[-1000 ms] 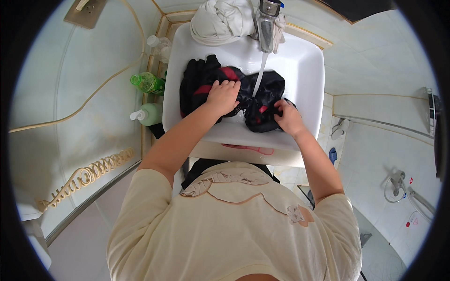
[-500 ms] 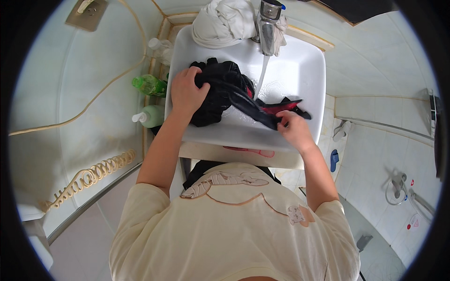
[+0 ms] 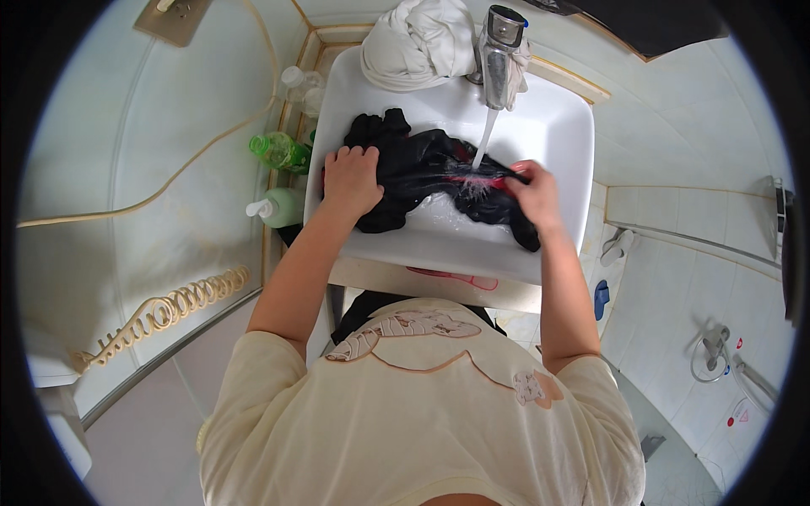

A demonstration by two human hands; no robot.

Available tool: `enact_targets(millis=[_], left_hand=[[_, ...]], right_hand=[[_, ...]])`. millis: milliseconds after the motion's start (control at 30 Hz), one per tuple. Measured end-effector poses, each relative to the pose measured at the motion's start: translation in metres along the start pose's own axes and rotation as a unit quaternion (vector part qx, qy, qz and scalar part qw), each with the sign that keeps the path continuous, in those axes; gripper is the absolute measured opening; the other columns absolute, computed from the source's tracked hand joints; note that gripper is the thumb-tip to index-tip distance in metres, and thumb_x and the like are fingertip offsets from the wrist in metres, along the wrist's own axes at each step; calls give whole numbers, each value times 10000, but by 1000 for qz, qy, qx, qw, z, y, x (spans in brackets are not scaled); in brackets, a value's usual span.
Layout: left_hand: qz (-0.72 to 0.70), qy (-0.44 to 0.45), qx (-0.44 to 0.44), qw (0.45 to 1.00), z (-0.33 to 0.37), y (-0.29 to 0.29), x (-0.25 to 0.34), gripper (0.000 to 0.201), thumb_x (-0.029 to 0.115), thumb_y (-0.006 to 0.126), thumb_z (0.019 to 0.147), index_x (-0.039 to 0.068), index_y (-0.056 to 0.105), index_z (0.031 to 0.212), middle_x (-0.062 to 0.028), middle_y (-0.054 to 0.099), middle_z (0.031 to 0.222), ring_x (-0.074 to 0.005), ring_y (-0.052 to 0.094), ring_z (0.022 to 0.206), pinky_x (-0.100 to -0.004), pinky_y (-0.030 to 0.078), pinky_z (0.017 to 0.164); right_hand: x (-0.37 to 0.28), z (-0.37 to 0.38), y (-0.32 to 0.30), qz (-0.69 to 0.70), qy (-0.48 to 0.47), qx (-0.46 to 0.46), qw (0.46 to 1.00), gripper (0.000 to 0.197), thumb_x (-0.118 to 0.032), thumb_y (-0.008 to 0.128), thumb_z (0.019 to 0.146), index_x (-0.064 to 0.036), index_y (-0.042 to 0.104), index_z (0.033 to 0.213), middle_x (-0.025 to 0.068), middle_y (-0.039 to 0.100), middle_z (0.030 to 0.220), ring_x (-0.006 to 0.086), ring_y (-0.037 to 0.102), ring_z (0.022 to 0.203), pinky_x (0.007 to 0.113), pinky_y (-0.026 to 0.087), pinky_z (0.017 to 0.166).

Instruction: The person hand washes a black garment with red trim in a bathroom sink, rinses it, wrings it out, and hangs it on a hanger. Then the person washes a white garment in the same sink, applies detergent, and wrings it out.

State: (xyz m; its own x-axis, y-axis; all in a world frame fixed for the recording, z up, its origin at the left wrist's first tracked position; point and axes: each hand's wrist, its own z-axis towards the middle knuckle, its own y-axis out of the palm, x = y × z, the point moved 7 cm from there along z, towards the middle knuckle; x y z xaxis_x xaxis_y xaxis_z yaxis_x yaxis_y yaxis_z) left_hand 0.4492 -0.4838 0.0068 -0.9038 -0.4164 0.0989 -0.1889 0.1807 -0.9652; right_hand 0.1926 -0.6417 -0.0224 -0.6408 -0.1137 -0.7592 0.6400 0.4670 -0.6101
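Note:
A wet black garment (image 3: 422, 164) with red inside lies bunched across the white sink (image 3: 565, 139). My left hand (image 3: 353, 180) grips its left part, fingers curled into the cloth. At the right, my right hand (image 3: 535, 196) pinches an edge of the same garment and pulls it out sideways, and a red strip shows beside the fingers. From the metal faucet (image 3: 500, 63) a stream of water falls onto the stretched cloth between my hands and splashes there. What kind of garment it is, I cannot tell.
A bundled white cloth (image 3: 418, 46) rests on the sink's back edge beside the faucet. Along the left stand a clear bottle (image 3: 305, 88), a green bottle (image 3: 278, 153) and a pale green pump bottle (image 3: 277, 207). A blue slipper (image 3: 601, 299) lies right of the sink.
My right hand has moved up and slightly right with the garment's edge, spreading the cloth under the water stream. My left hand has shifted a little lower on the cloth.

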Motion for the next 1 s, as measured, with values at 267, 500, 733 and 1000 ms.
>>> enact_targets(millis=[267,500,733,1000], left_hand=[[37,66,-2,997,-10,-12,32,703,396,815,631,52,536,1177,-141,544,1188,-316,487,1131,-457,359,969],[43,153,-7,987,30,47,107,909,536,676,777,42,317,1450,-176,216,1534,-356,211,1410,-514,154,1146],[164,240,-117,950,-2,103,105,626,330,466,923,34,328,1457,-159,174,1563,-328,139,1443,-529,51,1156],[58,232,-141,961,-6,88,108,664,284,555,883,24,326,1450,-191,178,1551,-350,127,1445,-490,52,1170]], right_hand=[[-9,-19,16,-218,-176,-12,960,458,-284,705,821,-150,603,1248,135,517,1300,336,492,1189,419,399,1009],[23,0,57,-301,-2,-47,953,729,-533,541,875,-290,248,1497,199,138,1554,404,141,1418,605,122,1109],[22,-11,40,-305,-91,-37,947,816,-489,695,784,-305,297,1472,207,219,1524,415,203,1393,589,157,1108],[27,-25,59,-363,-91,-70,925,847,-421,721,751,-316,286,1470,163,202,1532,388,246,1380,573,247,1084]])
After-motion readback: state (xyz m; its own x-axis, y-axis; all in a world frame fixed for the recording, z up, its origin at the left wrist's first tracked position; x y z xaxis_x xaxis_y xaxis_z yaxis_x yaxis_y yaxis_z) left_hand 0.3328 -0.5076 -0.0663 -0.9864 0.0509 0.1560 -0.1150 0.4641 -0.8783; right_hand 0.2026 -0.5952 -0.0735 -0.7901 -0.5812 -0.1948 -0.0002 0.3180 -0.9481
